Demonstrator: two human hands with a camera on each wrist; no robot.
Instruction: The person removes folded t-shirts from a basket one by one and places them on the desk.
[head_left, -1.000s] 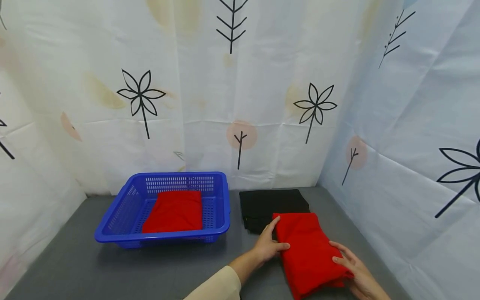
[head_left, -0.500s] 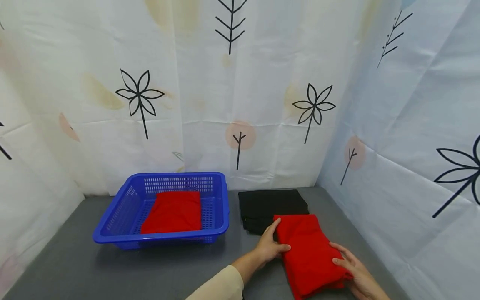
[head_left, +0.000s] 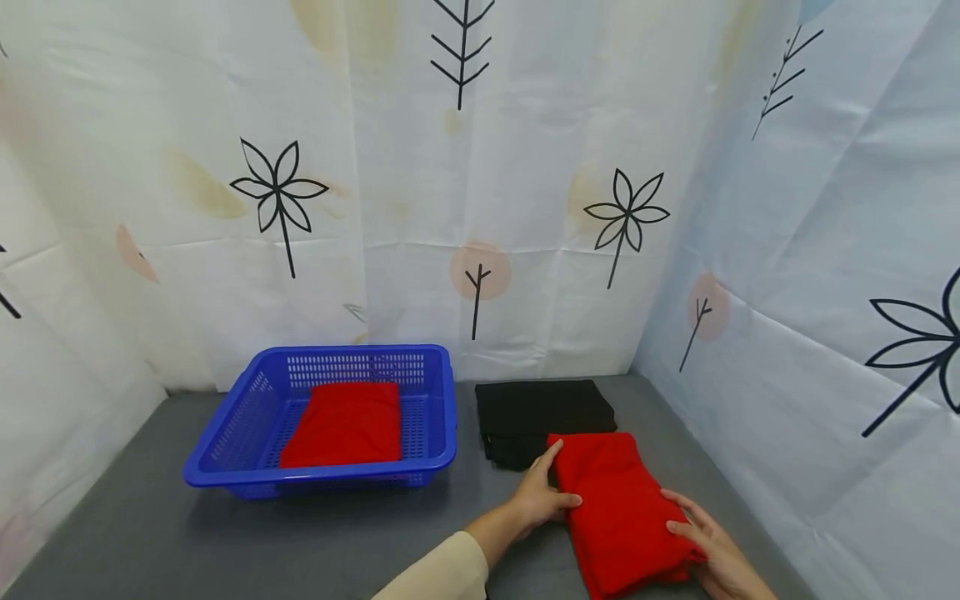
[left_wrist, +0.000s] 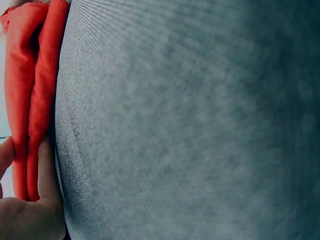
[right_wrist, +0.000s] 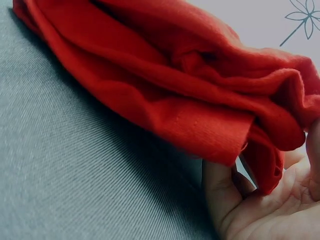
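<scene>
A folded red cloth [head_left: 615, 508] lies at the right of the table, in layers whose edges show in both wrist views. On its left edge my left hand [head_left: 536, 500] grips it, thumb on top; in the left wrist view the layers [left_wrist: 37, 110] sit between thumb and fingers. My right hand [head_left: 708, 546] holds the near right corner, thumb over the top and fingers [right_wrist: 220, 190] reaching underneath. That corner [right_wrist: 215, 125] hangs raised off the table in the right wrist view. Whether the cloth is a garment I cannot tell.
Behind the red cloth lies a folded black cloth [head_left: 543, 408], partly covered by it. A blue plastic basket [head_left: 322, 475] stands to the left on the grey table [head_left: 315, 550], with another folded red cloth [head_left: 348, 425] inside. Printed white sheets [head_left: 405, 208] hang around the table.
Both hands keep their grip on the red cloth, which has come very slightly nearer. The head view has shifted a little; the basket and black cloth stay put.
</scene>
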